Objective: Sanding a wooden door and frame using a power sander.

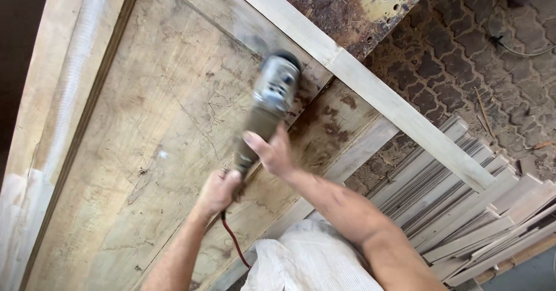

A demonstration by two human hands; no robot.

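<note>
I have the grinder (267, 108) in both hands, its head down on the panel (162, 140) close to the pale rail (359, 73) that crosses the top right. My left hand (219, 191) is closed around the tail of the body, where the red cord (231, 242) comes out. My right hand (272, 152) is wrapped over the middle of the body, thumb along the side, fingers curled under it.

The head is blurred, so I take it to be spinning. It sits just beside the dark seam under the rail; if the disc catches that step or the rail's edge, I judge it could kick sideways or gouge the wood. The cord hangs near my left forearm and toward my lap; if I pull the tool back, it could drag across the panel or snag.

Room is best to the left and down, where the panel is wide and bare as far as the raised frame (63, 94) along its left side. To the right the rail bounds me. Beyond it lies a stack of slats (463, 192) on paving (463, 53).
</note>
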